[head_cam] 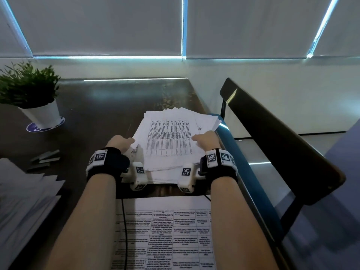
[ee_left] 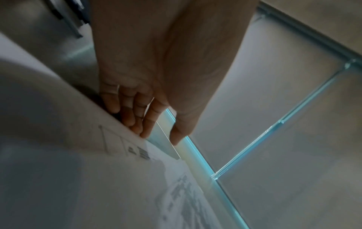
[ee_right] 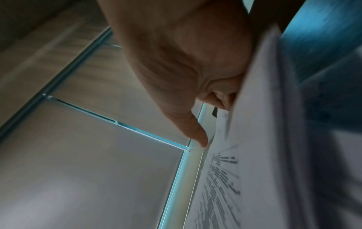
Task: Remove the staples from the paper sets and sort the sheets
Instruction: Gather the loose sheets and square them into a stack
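Squaring: left hand [head_cam: 121, 142] and right hand [head_cam: 206, 140] clamp paper stack [head_cam: 171, 141], thumbs on top, fingers underneath.
Next: settle splayed sheets flush (staples unseen).

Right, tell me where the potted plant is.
In the head view the potted plant stands at the far left of the dark table, on a blue coaster, left of the paper stack both hands hold.

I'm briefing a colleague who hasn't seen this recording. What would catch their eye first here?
First, the thick, fanned stack of printed sheets at the table's middle, held from both sides: the left hand at its left edge, the right hand at its right. Next, the printed table sheet nearest the person, between the forearms. Then the potted plant at far left, and the strips of staples nearer on the left.
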`<control>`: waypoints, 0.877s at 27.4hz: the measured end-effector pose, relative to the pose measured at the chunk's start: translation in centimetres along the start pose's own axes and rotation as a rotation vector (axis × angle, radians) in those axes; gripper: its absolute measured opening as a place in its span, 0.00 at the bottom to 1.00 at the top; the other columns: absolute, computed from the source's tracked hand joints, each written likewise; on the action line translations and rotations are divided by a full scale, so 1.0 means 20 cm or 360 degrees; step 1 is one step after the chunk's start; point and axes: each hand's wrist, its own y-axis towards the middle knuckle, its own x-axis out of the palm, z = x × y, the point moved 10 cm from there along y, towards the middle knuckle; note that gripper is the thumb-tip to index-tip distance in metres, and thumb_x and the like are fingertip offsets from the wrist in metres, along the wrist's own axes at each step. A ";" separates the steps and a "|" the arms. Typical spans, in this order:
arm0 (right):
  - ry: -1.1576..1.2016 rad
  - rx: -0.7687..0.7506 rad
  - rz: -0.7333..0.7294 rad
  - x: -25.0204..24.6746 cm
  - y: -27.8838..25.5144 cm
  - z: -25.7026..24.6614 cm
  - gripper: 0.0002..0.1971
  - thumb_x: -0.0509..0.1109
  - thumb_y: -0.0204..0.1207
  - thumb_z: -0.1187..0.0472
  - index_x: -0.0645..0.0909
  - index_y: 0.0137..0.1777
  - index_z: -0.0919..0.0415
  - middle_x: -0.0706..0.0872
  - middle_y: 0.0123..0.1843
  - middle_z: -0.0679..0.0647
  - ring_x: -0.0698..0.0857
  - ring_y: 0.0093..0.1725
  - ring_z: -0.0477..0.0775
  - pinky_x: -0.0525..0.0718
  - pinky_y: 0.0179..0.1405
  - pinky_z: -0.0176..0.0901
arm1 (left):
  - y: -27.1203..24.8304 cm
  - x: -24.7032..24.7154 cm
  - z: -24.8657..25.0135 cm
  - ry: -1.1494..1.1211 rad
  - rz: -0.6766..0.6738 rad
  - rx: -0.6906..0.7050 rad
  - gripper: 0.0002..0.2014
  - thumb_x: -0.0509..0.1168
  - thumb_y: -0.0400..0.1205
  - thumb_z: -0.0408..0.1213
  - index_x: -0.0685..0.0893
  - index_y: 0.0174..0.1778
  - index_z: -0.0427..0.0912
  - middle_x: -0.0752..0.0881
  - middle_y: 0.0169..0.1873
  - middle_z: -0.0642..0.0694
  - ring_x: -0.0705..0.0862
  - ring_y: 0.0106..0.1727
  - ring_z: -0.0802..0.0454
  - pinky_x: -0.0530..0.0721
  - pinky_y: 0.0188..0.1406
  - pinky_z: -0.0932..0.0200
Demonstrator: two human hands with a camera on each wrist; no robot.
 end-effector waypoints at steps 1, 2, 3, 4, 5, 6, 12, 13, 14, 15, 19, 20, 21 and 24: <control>0.0143 0.0026 -0.0076 0.04 0.00 0.01 0.25 0.76 0.71 0.61 0.79 0.66 0.71 0.84 0.63 0.58 0.84 0.61 0.59 0.83 0.61 0.50 | 0.01 0.01 0.00 -0.0044 0.0001 0.0029 0.21 0.61 0.85 0.45 0.82 0.58 0.26 0.84 0.55 0.31 0.82 0.59 0.35 0.75 0.53 0.53; 0.0277 0.0050 -0.0146 0.07 0.01 0.03 0.29 0.78 0.66 0.61 0.79 0.67 0.71 0.86 0.64 0.59 0.85 0.60 0.61 0.84 0.63 0.56 | 0.01 0.03 0.00 -0.0091 -0.0012 0.0061 0.19 0.61 0.85 0.44 0.84 0.51 0.28 0.85 0.50 0.32 0.83 0.55 0.36 0.74 0.49 0.53; 0.0365 0.0073 -0.0214 0.10 0.01 0.04 0.33 0.79 0.62 0.61 0.78 0.69 0.69 0.86 0.64 0.61 0.87 0.59 0.63 0.85 0.63 0.60 | 0.01 0.05 0.01 -0.0145 -0.0022 0.0103 0.18 0.61 0.84 0.44 0.85 0.42 0.31 0.84 0.43 0.34 0.83 0.49 0.37 0.73 0.45 0.54; 0.0428 0.0072 -0.0280 0.13 0.01 0.05 0.36 0.80 0.61 0.63 0.75 0.71 0.67 0.87 0.63 0.61 0.87 0.58 0.64 0.85 0.62 0.63 | 0.02 0.07 0.01 -0.0187 -0.0024 0.0109 0.18 0.62 0.84 0.44 0.82 0.36 0.33 0.82 0.38 0.36 0.81 0.42 0.40 0.71 0.42 0.54; 0.0476 0.0045 -0.0328 0.16 0.01 0.04 0.37 0.79 0.62 0.67 0.72 0.73 0.66 0.86 0.63 0.61 0.87 0.59 0.64 0.85 0.61 0.64 | 0.02 0.09 0.03 -0.0238 -0.0025 0.0136 0.18 0.63 0.84 0.45 0.79 0.34 0.35 0.80 0.36 0.37 0.78 0.38 0.42 0.71 0.41 0.54; 0.0511 -0.0013 -0.0348 0.16 -0.02 0.00 0.35 0.77 0.65 0.72 0.70 0.74 0.64 0.85 0.64 0.61 0.86 0.61 0.64 0.85 0.62 0.65 | 0.02 0.10 0.04 -0.0291 -0.0032 0.0151 0.17 0.63 0.83 0.46 0.79 0.36 0.35 0.79 0.36 0.37 0.78 0.38 0.43 0.72 0.41 0.53; 0.0833 -0.0445 -0.0523 0.05 -0.12 -0.21 0.28 0.73 0.73 0.75 0.73 0.72 0.61 0.87 0.64 0.59 0.87 0.64 0.61 0.85 0.63 0.62 | 0.00 0.01 0.01 -0.0622 0.0071 0.0188 0.32 0.63 0.80 0.60 0.79 0.63 0.32 0.85 0.57 0.37 0.84 0.56 0.39 0.81 0.52 0.48; 0.0859 -0.0480 -0.0545 0.04 -0.13 -0.24 0.28 0.75 0.72 0.71 0.75 0.73 0.62 0.88 0.64 0.60 0.87 0.64 0.61 0.84 0.65 0.61 | -0.03 0.02 0.02 -0.0793 -0.0011 0.0196 0.31 0.64 0.79 0.61 0.78 0.62 0.35 0.85 0.54 0.39 0.85 0.52 0.42 0.82 0.46 0.50; 0.0834 -0.0474 -0.0581 0.04 -0.13 -0.25 0.30 0.77 0.70 0.67 0.76 0.73 0.62 0.87 0.65 0.60 0.86 0.66 0.61 0.82 0.67 0.61 | -0.07 0.04 0.06 -0.1004 -0.0117 0.0218 0.28 0.64 0.79 0.61 0.79 0.61 0.38 0.86 0.52 0.41 0.85 0.49 0.45 0.83 0.45 0.51; 0.0784 -0.0449 -0.0630 0.06 -0.12 -0.23 0.33 0.79 0.69 0.64 0.75 0.74 0.62 0.86 0.67 0.60 0.84 0.69 0.61 0.80 0.70 0.60 | -0.11 0.06 0.11 -0.1148 -0.0195 0.0279 0.25 0.64 0.79 0.60 0.80 0.60 0.42 0.86 0.54 0.42 0.86 0.50 0.47 0.84 0.49 0.51; 0.0291 -0.0188 -0.0741 0.19 -0.13 -0.10 0.31 0.84 0.61 0.55 0.83 0.66 0.63 0.88 0.63 0.59 0.85 0.65 0.62 0.77 0.72 0.63 | -0.23 0.10 0.32 -0.0588 -0.0293 0.0800 0.26 0.60 0.83 0.55 0.76 0.73 0.44 0.81 0.62 0.52 0.79 0.62 0.53 0.75 0.62 0.55; 0.0196 -0.0183 -0.0701 0.20 -0.15 -0.09 0.25 0.83 0.64 0.58 0.85 0.62 0.64 0.89 0.60 0.60 0.86 0.63 0.62 0.78 0.72 0.65 | -0.22 0.09 0.33 -0.0477 -0.0203 0.0863 0.24 0.61 0.84 0.51 0.76 0.72 0.42 0.82 0.61 0.50 0.80 0.60 0.53 0.76 0.57 0.56; 0.0206 -0.0194 -0.0653 0.20 -0.13 -0.09 0.20 0.80 0.69 0.63 0.85 0.61 0.65 0.90 0.60 0.61 0.86 0.62 0.63 0.78 0.72 0.65 | -0.23 0.05 0.34 -0.0560 -0.0115 0.0877 0.21 0.63 0.84 0.47 0.78 0.70 0.42 0.84 0.59 0.48 0.82 0.57 0.51 0.79 0.54 0.56; 0.0615 -0.0303 -0.0676 0.15 -0.17 -0.19 0.17 0.74 0.76 0.68 0.83 0.64 0.63 0.89 0.61 0.61 0.87 0.64 0.62 0.80 0.70 0.64 | -0.21 -0.09 0.25 -0.1283 0.0080 0.0796 0.18 0.71 0.77 0.45 0.84 0.63 0.46 0.89 0.54 0.47 0.87 0.56 0.48 0.83 0.60 0.41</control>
